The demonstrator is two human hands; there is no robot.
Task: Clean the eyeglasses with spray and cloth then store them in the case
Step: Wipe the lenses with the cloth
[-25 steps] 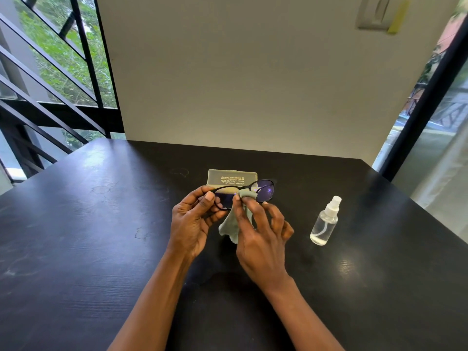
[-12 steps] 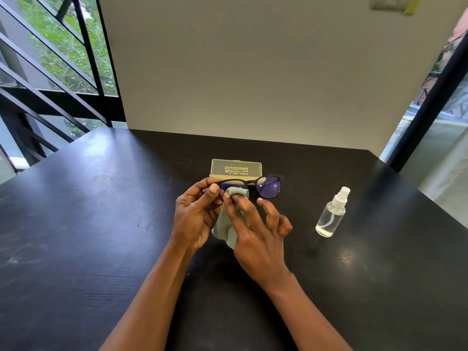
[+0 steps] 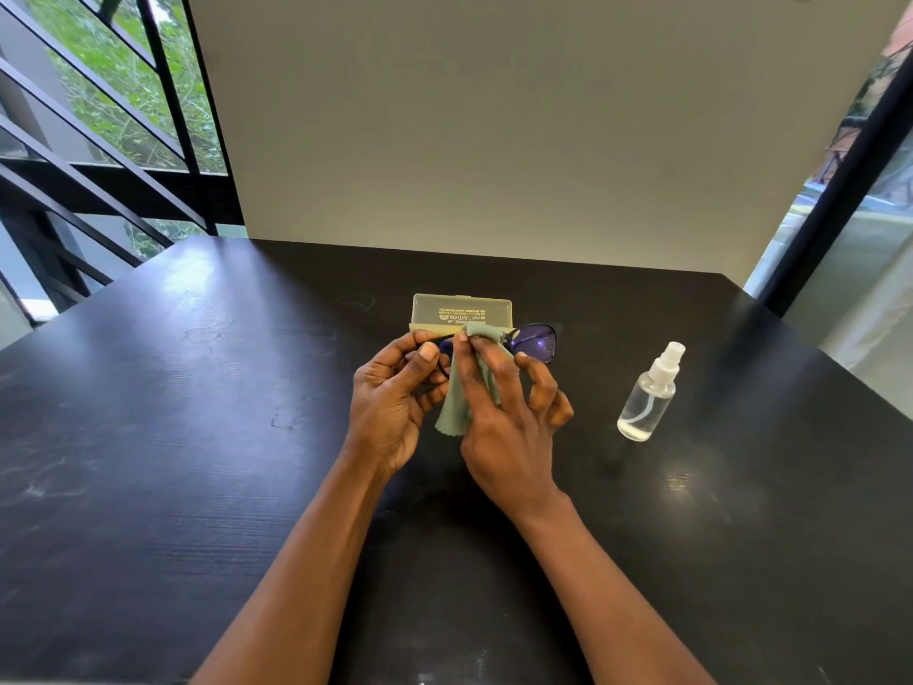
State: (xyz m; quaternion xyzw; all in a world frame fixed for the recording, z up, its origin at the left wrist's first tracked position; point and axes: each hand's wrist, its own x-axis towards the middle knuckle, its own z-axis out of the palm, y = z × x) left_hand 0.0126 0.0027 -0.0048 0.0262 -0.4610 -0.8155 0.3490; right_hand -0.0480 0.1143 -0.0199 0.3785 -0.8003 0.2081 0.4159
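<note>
The left hand [image 3: 395,398] holds the eyeglasses [image 3: 531,341] above the dark table [image 3: 148,412], its thumb and forefinger closed on the left end of the black frame, with the other fingers curled underneath. The right hand [image 3: 509,412] sits just beside it, touching at the fingertips, and pinches the green cloth [image 3: 464,398] over the left lens. The thumb and first two fingers press the fabric against the glass, while the ring and little fingers are bent and spread out to the right, free of the cloth. The rest of the cloth hangs down between the two palms, its zigzag edge hanging low between the heels of the hands.

Only the right lens shows clearly; it is tinted purple and juts out past the right hand's fingertips, on the far side. The left lens is mostly hidden by cloth and fingers, so how much of it is covered cannot be told.

The case [image 3: 462,311], a pale yellow box with printed text on its face, lies on the table just beyond both hands, behind the glasses. Whether its lid is shut cannot be told. The spray bottle [image 3: 647,398], clear with a white nozzle, stands upright well to the right of the right hand, apart from everything else.
</note>
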